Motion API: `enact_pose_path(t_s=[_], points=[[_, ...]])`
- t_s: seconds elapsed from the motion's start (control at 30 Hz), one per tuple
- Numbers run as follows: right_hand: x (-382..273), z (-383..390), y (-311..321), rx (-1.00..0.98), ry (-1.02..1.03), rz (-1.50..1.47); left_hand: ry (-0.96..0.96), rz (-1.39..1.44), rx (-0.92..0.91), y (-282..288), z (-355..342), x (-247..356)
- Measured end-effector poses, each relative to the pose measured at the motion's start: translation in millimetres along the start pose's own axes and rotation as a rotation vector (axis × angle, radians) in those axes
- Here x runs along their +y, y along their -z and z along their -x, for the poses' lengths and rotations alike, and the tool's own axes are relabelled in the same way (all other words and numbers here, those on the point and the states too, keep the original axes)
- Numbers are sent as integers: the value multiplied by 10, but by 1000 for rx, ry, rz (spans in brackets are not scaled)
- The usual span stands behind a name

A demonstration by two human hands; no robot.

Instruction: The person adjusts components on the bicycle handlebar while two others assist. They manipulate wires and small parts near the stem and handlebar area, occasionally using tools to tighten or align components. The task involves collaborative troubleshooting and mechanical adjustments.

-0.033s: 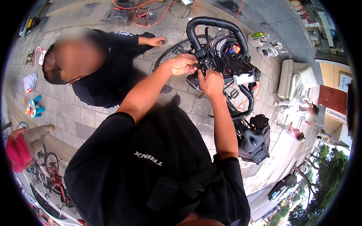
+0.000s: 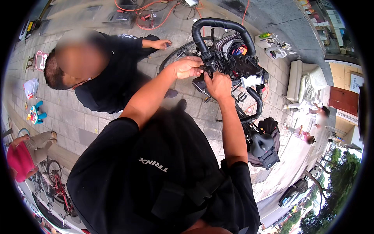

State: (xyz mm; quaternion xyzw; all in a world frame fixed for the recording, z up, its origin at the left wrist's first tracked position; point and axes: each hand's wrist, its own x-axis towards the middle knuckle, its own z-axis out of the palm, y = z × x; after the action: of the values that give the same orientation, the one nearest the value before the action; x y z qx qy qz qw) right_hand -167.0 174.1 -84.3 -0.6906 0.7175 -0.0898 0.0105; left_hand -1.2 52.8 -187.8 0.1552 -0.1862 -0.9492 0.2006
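A black bicycle handlebar (image 2: 220, 22) with wrapped tape curves above my hands. My left hand (image 2: 189, 67) has its fingers pinched on a small black fitting (image 2: 208, 67) at the bar's centre, from the left side. My right hand (image 2: 217, 84) is closed on the same fitting from below right, thumb up against it. Exactly what lies between the fingertips is too small to make out. Cables run around the fitting, and a white flat rectangular item (image 2: 251, 81) sits to the right of my right hand.
A person (image 2: 105, 74) in black crouches at my left, hand (image 2: 161, 44) near the front wheel. A saddle (image 2: 260, 143) with bags is at lower right. Beyond are orange hoses (image 2: 150, 27), a pale sofa (image 2: 296, 82), a toy table (image 2: 36, 111), other people and parked bicycles.
The crouching person's head and the person in pink at the left have shifted slightly. My two hands stay on the fitting with very little movement.
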Motion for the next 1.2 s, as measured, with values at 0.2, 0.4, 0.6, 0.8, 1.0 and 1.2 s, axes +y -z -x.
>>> enact_pose_path(t_s=[0.2,0.4,0.6,0.8,1.0,1.2], points=[[-227,107,-366,271,-138,172,-35,-109,120,-87,24,50],[-33,-115,310,-242,-253,-245,-121,-193,229,-196,151,73],[-75,-83,282,-162,-252,-236,-412,-294,237,-378,276,537],[-35,-77,300,-194,-212,-283,-521,-716,351,-693,199,882],[-56,-87,420,-91,-307,-528,-465,-783,413,-693,239,879],[15,-37,287,-84,-215,-563,-362,-836,519,-827,320,914]])
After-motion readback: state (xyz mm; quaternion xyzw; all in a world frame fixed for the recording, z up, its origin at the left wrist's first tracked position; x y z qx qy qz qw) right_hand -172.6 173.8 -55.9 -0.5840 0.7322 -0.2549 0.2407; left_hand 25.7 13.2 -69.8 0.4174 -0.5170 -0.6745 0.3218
